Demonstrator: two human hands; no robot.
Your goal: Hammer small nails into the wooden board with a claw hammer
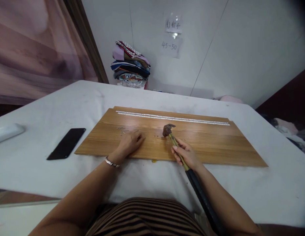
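My right hand (185,153) is wrapped round the yellowish neck of a claw hammer (169,130). Its rusty head is low over the wooden board (226,144); contact cannot be made out. The long black grip runs back under my right forearm. On the board's left part rests my left hand (131,141), its fingers curled in; whatever they may hold is hidden. Several thin nails (122,130) lie just beyond that hand. A few small dark marks or bits show on the wood near the hammer head.
Two white strips (172,118) run along the board's far side. A black phone (66,144) lies left of the board on the white-covered table (39,173). Folded clothes (131,65) are stacked by the back wall. A white object (8,132) sits at the far left.
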